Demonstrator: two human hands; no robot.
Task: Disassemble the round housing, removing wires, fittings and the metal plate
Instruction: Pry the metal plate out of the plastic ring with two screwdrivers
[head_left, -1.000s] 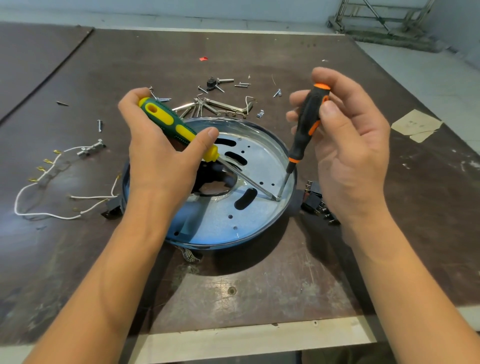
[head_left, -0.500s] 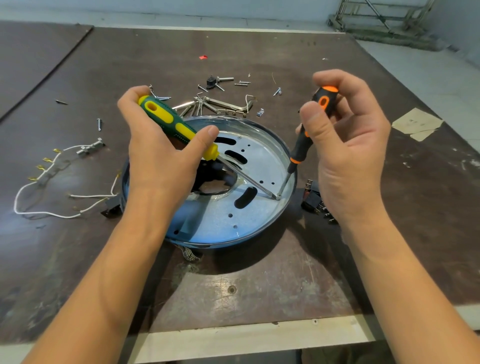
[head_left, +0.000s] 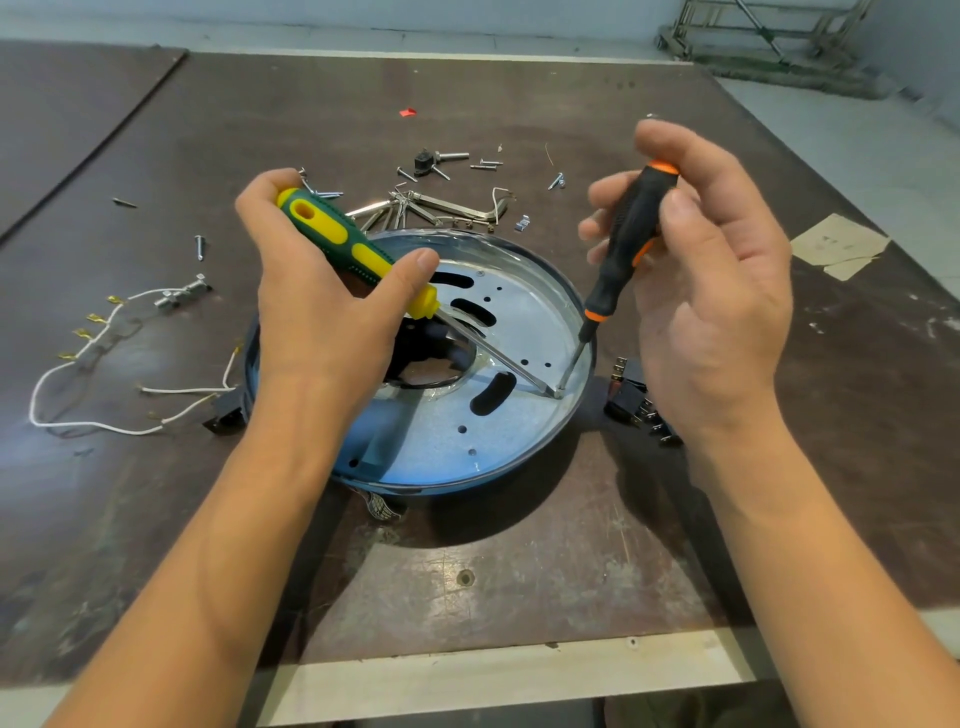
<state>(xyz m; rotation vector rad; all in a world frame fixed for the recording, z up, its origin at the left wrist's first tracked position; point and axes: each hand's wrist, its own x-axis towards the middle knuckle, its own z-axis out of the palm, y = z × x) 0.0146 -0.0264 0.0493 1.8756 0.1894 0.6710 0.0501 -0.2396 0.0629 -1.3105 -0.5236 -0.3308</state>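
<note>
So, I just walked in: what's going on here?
A person works on the round housing. The left hand grips a green screwdriver, the right hand a black screwdriver; both tips meet at one spot on the metal plate by its right edge. Loose wires and screws lie on the table.

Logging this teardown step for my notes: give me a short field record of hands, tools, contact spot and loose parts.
left hand: grips green and yellow screwdriver
right hand: holds black and orange screwdriver
tool tips: both at one spot near metal plate right edge
round housing: on the table, plate inside
loose parts: white wires to its left, screws behind
</note>
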